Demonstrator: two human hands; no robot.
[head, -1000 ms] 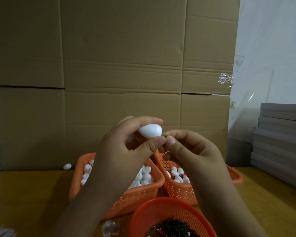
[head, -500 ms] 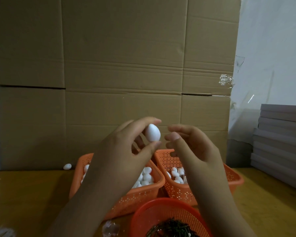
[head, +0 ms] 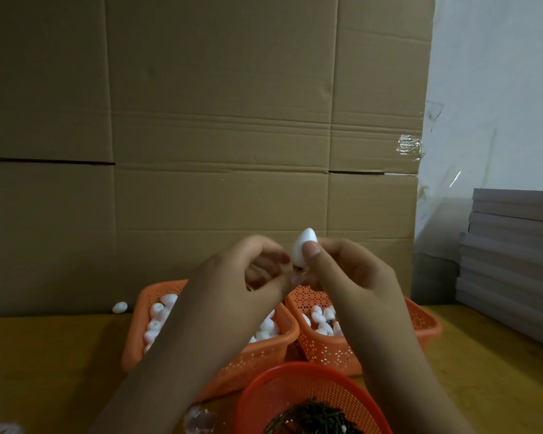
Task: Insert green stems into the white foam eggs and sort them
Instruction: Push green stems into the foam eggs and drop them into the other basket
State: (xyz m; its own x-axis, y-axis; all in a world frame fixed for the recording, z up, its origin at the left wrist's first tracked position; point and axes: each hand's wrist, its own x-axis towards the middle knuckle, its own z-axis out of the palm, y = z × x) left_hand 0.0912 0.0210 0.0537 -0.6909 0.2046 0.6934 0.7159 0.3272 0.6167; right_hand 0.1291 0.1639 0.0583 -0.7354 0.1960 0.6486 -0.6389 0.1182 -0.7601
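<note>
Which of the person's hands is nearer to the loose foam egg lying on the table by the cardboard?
Left. The left hand is raised above the baskets, to the right of the loose egg; the right hand is farther right, pinching another egg.

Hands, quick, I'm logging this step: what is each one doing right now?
Left hand: fingers curled, pinching at the base of the foam egg; what it pinches cannot be told.
Right hand: holding the foam egg.

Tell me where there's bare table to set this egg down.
Bare tabletop lies left of the left orange basket, with one loose egg near the cardboard wall. Another bare strip sits right of the right basket. The middle is crowded with baskets, including the round stem basket.
</note>
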